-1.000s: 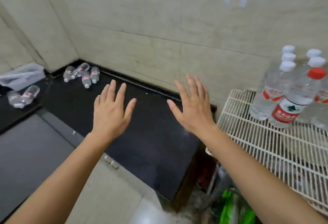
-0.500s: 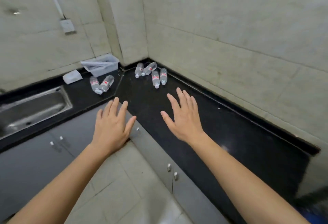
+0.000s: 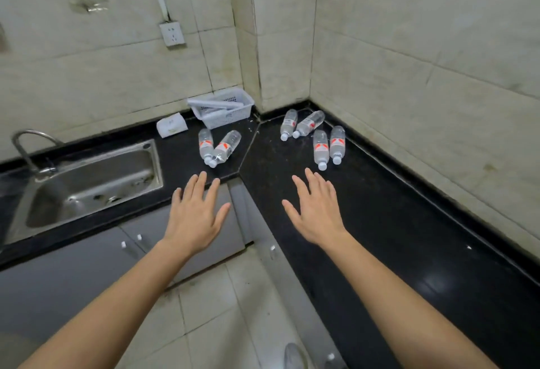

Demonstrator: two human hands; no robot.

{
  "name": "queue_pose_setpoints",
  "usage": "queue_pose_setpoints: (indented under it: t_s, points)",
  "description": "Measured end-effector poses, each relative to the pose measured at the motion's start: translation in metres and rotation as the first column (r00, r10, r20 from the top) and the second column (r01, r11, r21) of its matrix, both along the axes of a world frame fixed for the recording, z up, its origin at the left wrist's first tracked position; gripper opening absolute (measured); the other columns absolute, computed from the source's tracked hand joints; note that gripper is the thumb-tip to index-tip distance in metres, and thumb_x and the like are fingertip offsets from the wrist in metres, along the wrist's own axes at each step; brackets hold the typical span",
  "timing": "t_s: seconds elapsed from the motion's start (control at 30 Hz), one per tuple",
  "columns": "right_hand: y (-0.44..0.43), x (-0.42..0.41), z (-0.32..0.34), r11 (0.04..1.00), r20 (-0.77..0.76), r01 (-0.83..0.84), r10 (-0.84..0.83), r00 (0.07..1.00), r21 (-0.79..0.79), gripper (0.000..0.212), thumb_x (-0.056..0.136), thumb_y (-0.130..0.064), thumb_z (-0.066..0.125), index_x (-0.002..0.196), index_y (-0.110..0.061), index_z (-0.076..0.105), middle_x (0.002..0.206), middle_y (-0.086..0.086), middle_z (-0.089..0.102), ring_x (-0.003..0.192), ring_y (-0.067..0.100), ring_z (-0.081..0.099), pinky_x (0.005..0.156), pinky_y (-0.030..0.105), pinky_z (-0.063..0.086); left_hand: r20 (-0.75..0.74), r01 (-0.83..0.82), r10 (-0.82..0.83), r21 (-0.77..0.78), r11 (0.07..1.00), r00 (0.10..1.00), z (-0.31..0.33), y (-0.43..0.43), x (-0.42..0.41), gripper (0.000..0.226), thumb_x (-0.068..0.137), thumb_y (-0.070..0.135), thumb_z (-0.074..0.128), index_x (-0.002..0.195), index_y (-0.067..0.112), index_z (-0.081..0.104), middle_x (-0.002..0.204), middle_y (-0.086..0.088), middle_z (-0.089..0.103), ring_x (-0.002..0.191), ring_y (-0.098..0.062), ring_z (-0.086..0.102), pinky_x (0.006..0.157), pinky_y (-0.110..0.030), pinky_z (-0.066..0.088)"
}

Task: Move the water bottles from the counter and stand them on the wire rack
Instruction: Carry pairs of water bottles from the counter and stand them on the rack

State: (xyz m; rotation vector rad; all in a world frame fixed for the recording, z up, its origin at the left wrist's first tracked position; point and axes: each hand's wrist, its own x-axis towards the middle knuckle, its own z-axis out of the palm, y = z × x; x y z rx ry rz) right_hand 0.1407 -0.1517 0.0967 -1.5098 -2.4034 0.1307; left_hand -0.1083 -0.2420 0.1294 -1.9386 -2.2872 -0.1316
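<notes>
- water bottles [image 3: 320, 146]: six in view, all lying on their sides on the black counter [image 3: 394, 222] near its corner. none in hand, and the wire rack is not in view.
- left hand [image 3: 194, 216] and right hand [image 3: 317, 211]: both released, fingers straight and spread, palms down, holding nothing. the right hovers over the counter, the left at its front edge.
- near pair [image 3: 337, 143]: just ahead of the right hand, side by side, caps [image 3: 322, 166] toward the person.
- second pair [image 3: 205, 145]: ahead of the left hand, caps meeting in a v.
- far pair [image 3: 309, 123]: deep in the corner, close to the wall.
- handling, my guess: clear thin plastic, smooth and round, so apt to roll and to give under a squeeze. some weight if full, but i cannot tell the fill. best hold is round the middle at the red label [image 3: 320, 146], then tip upright.
- beyond: white basket [image 3: 222, 108] against the wall, sink [image 3: 87, 181] off to the left.
</notes>
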Motion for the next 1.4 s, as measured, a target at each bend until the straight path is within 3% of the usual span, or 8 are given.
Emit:
queue_pose_setpoints:
  t_s: [0.3, 0.53, 0.83, 1.1, 1.17, 1.23, 1.33, 1.4]
  points:
    - [0.143, -0.103, -0.006, 0.972, 0.075, -0.214, 0.222, 0.972, -0.093, 0.068, 0.103, -0.052, 0.040, 0.160, -0.016, 0.026, 0.168, 0.016, 0.017, 0.155, 0.033, 0.016, 0.125, 0.050, 0.017, -0.099, -0.074, 0.058, -0.171, 0.983, 0.993, -0.014, 0.100, -0.088, 0.069, 0.100, 0.054, 0.037, 0.157, 0.016, 0.027, 0.165, -0.015, 0.021, 0.153, -0.032, 0.017, 0.119, -0.053, 0.025]
    - [0.225, -0.193, -0.041, 0.946, 0.137, -0.273, 0.298, 0.945, -0.174, 0.068, 0.102, -0.049, 0.044, 0.160, -0.017, 0.025, 0.168, 0.014, 0.017, 0.155, 0.031, 0.017, 0.125, 0.049, 0.018, -0.111, -0.069, 0.036, -0.307, 0.949, 0.993, -0.058, 0.195, -0.180, 0.074, 0.096, 0.044, 0.048, 0.158, 0.014, 0.022, 0.166, -0.016, 0.016, 0.153, -0.033, 0.014, 0.120, -0.054, 0.023]
    - [0.346, -0.319, -0.075, 0.919, 0.317, -0.194, 0.307, 0.897, -0.343, 0.067, 0.102, -0.029, 0.046, 0.161, -0.017, 0.017, 0.170, 0.012, 0.008, 0.157, 0.031, 0.006, 0.126, 0.048, 0.011, -0.050, 0.107, -0.151, -0.495, 0.862, 0.987, -0.105, 0.355, -0.306, 0.079, 0.095, 0.026, 0.050, 0.160, 0.015, 0.007, 0.168, -0.014, 0.001, 0.155, -0.032, 0.000, 0.122, -0.051, 0.016]
    - [0.407, -0.392, -0.119, 0.860, 0.512, -0.233, 0.466, 0.722, -0.454, 0.080, 0.096, -0.012, 0.057, 0.162, -0.017, 0.011, 0.170, 0.013, 0.000, 0.157, 0.035, -0.001, 0.126, 0.052, 0.008, -0.004, 0.407, -0.511, -0.600, 0.689, 0.860, -0.152, 0.465, -0.361, 0.089, 0.094, 0.016, 0.058, 0.159, 0.013, -0.003, 0.168, -0.011, -0.012, 0.154, -0.028, -0.013, 0.123, -0.054, 0.008]
    - [0.413, -0.398, -0.130, 0.853, 0.544, -0.238, 0.486, 0.684, -0.464, 0.075, 0.100, -0.016, 0.055, 0.162, -0.020, 0.012, 0.170, 0.012, 0.002, 0.157, 0.036, -0.001, 0.125, 0.054, 0.004, 0.010, 0.443, -0.550, -0.607, 0.660, 0.835, -0.165, 0.481, -0.367, 0.086, 0.094, 0.018, 0.059, 0.160, 0.016, 0.003, 0.168, -0.009, -0.006, 0.155, -0.027, -0.010, 0.123, -0.055, 0.009]
    - [0.416, -0.405, -0.137, 0.869, 0.587, -0.223, 0.468, 0.660, -0.442, 0.068, 0.100, -0.022, 0.054, 0.160, -0.023, 0.021, 0.167, 0.015, 0.013, 0.155, 0.039, 0.007, 0.124, 0.058, 0.001, 0.070, 0.479, -0.548, -0.588, 0.652, 0.833, -0.177, 0.491, -0.373, 0.084, 0.087, 0.019, 0.068, 0.157, 0.019, 0.022, 0.167, -0.010, 0.013, 0.155, -0.029, 0.006, 0.118, -0.060, 0.017]
    - [0.423, -0.407, -0.139, 0.900, 0.656, -0.146, 0.403, 0.638, -0.411, 0.057, 0.101, -0.027, 0.054, 0.155, -0.029, 0.035, 0.161, 0.017, 0.022, 0.151, 0.040, 0.018, 0.122, 0.062, -0.001, 0.048, 0.540, -0.632, -0.571, 0.618, 0.774, -0.189, 0.504, -0.377, 0.082, 0.057, 0.035, 0.089, 0.133, 0.026, 0.059, 0.139, -0.015, 0.050, 0.132, -0.039, 0.042, 0.104, -0.065, 0.034]
    - [0.428, -0.403, -0.135, 0.912, 0.690, -0.099, 0.369, 0.622, -0.398, 0.054, 0.103, -0.028, 0.050, 0.154, -0.027, 0.035, 0.161, 0.018, 0.022, 0.151, 0.040, 0.017, 0.122, 0.063, -0.002, 0.003, 0.551, -0.680, -0.588, 0.592, 0.734, -0.192, 0.515, -0.377, 0.081, 0.047, 0.046, 0.089, 0.122, 0.029, 0.066, 0.129, -0.017, 0.053, 0.120, -0.040, 0.047, 0.103, -0.068, 0.029]
